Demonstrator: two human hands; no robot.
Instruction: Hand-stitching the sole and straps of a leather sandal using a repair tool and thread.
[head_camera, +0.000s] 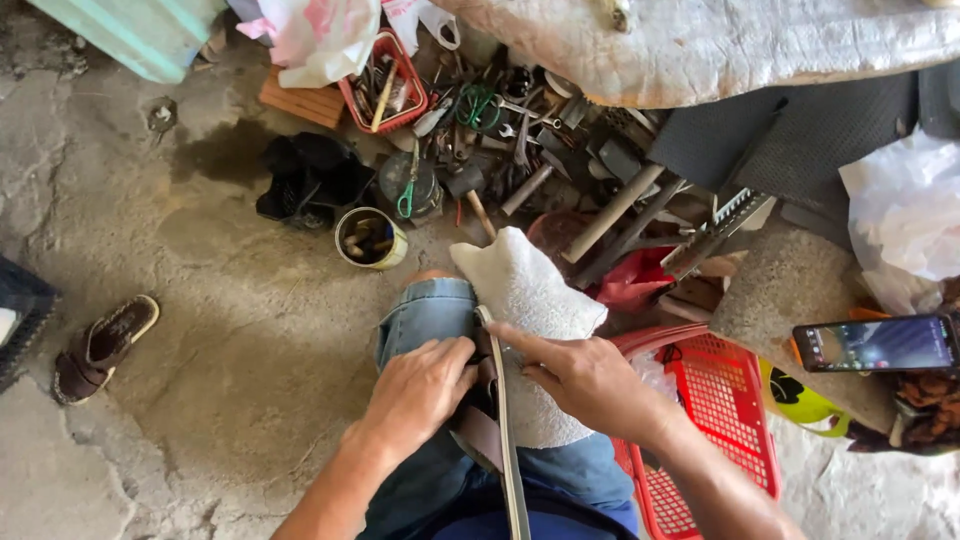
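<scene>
A long grey strap (508, 440) with a brown piece under it lies along my lap, over a white towel (530, 290) spread on my jeans-clad knee (425, 310). My left hand (420, 390) presses down on the brown piece at the strap's left side, fingers curled. My right hand (585, 380) rests on the towel at the strap's right, its forefinger stretched out along the strap's upper end. Whether either hand truly grips the strap is hard to tell.
A heap of tools (520, 150) (hammers, scissors, files) lies ahead on the concrete floor. A small tin (370, 238), a red basket (385, 85), a red crate (720, 400) at my right, a phone (878, 343) and a sandal (105, 345) surround me.
</scene>
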